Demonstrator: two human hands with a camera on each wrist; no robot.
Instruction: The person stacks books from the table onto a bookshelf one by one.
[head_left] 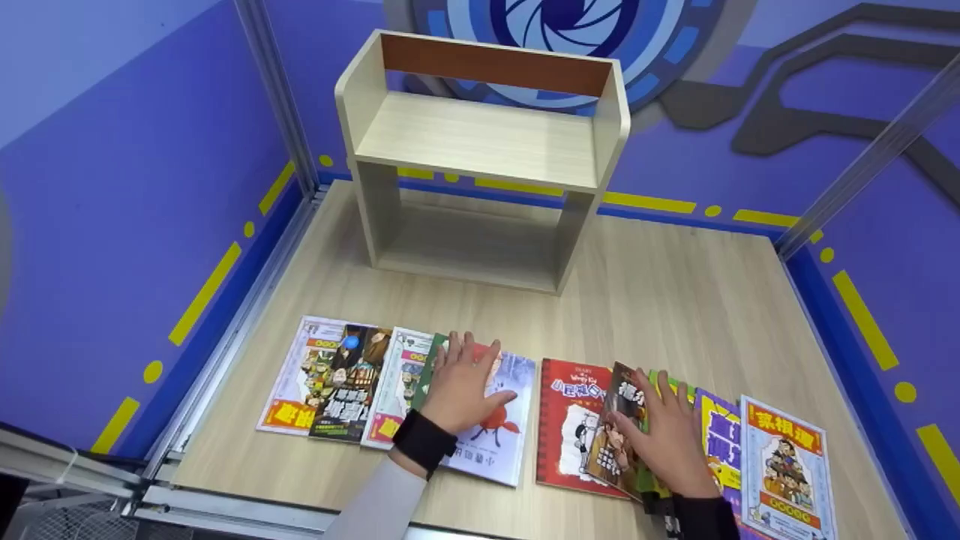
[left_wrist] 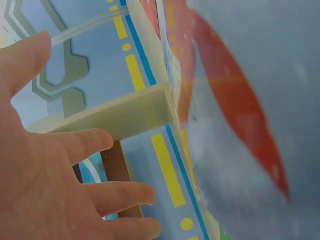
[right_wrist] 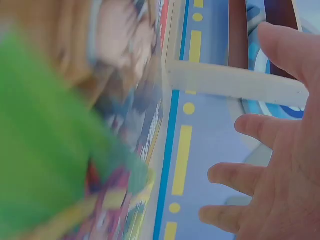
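My left hand (head_left: 465,386), fingers spread, is over a pale blue book (head_left: 501,450) with a red figure on its cover. In the left wrist view a gap shows between the left palm (left_wrist: 45,185) and that cover (left_wrist: 250,125). My right hand (head_left: 670,435) spreads over a dark brown comic book (head_left: 616,450) and a green book (head_left: 654,382), both partly hidden by it. The right wrist view shows its fingers (right_wrist: 255,130) apart from the covers. Neither hand holds anything. Beside the brown book lies a red book (head_left: 562,465), which it overlaps.
To the left, overlapping books include a white-bordered one (head_left: 289,401) and a black one (head_left: 349,397). A purple book (head_left: 720,420) and another white-bordered book (head_left: 784,457) lie at the right. Behind stands a two-tier wooden shelf (head_left: 480,135) on the wooden table (head_left: 675,300).
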